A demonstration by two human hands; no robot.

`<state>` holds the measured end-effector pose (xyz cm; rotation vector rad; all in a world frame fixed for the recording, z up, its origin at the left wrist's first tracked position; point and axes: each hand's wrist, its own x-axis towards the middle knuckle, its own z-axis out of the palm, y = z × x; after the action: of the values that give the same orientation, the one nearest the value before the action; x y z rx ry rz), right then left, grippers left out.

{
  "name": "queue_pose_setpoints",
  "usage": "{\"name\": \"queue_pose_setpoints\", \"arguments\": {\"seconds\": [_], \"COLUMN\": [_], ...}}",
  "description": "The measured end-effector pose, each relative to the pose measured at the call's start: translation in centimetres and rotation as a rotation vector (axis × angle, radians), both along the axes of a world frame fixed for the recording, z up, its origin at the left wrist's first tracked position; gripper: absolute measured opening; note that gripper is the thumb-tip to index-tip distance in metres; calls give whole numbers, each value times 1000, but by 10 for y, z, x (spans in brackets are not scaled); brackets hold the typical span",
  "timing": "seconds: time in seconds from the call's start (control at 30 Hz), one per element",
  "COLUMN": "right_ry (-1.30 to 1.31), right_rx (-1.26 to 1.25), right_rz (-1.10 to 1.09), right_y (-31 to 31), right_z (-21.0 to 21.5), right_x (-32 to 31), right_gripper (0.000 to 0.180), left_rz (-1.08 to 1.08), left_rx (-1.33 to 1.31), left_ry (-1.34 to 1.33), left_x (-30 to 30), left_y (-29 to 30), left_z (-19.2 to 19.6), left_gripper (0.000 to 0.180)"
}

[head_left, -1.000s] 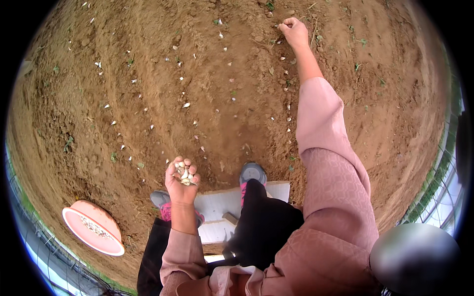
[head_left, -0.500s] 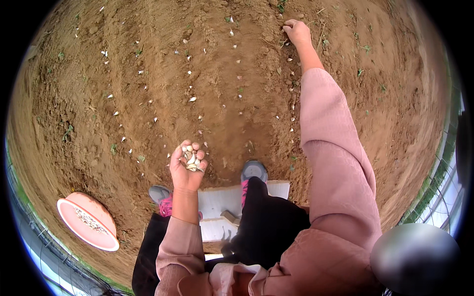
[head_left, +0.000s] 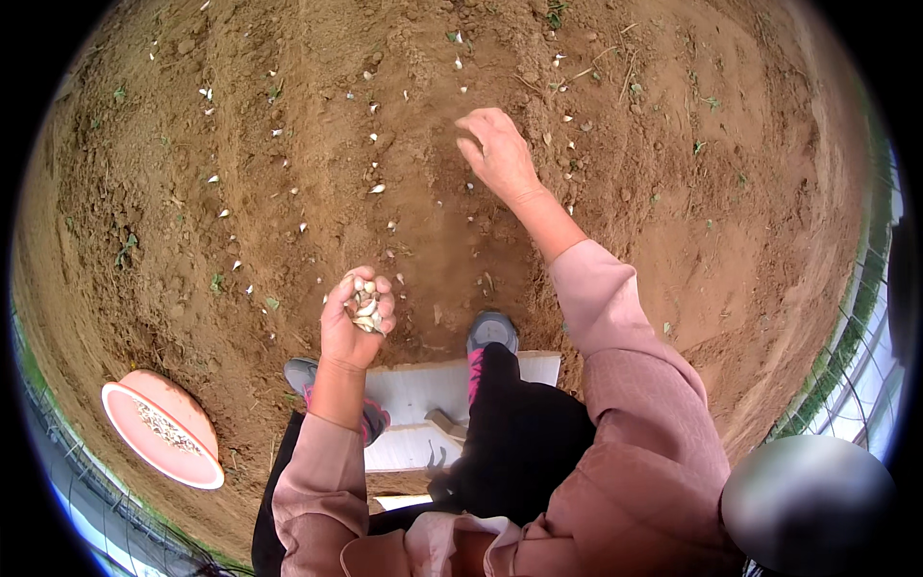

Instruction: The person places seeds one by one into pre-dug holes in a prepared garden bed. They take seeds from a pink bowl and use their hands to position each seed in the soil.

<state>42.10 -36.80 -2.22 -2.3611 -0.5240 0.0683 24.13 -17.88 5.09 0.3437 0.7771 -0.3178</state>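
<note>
My left hand [head_left: 354, 322] is cupped and closed around a handful of pale garlic cloves [head_left: 363, 306], held above the brown soil in front of my shoes. My right hand [head_left: 495, 152] hangs over the tilled soil with its fingers loosely bent; nothing shows between them. Rows of small white cloves [head_left: 377, 188] stick out of the earth to the left of and beyond that hand. Both my arms wear pink sleeves.
A pink bowl [head_left: 162, 430] with more cloves lies on the ground at the lower left. My grey shoes [head_left: 491, 331] rest by a white board [head_left: 420, 387] laid on the soil. Wire fencing [head_left: 851, 346] runs along the right edge.
My right hand has pulled back from the far row toward me and to the left. My left hand with the cloves stays about where it was.
</note>
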Motion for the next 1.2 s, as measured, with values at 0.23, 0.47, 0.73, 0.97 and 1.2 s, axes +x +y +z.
{"name": "queue_pose_setpoints", "arguments": {"seconds": [0.23, 0.47, 0.73, 0.97, 1.2], "right_ry": [-248, -134, 220, 497, 261], "right_rx": [-358, -282, -538, -632, -397], "right_rz": [-196, -275, -513, -710, -744], "right_y": [-55, -106, -196, -201, -196], "right_z": [-9, 11, 16, -1, -29], "right_x": [78, 67, -189, -264, -124], "right_gripper": [40, 45, 65, 76, 75], "left_rz": [-285, -370, -209, -90, -83], "left_rx": [118, 326, 392, 164, 94], "left_ry": [64, 38, -14, -58, -76], "left_x": [-28, -49, -112, -117, -106], "left_y": [48, 125, 183, 144, 130], "left_z": [29, 112, 137, 65, 60], "left_gripper": [23, 24, 21, 20, 20]}}
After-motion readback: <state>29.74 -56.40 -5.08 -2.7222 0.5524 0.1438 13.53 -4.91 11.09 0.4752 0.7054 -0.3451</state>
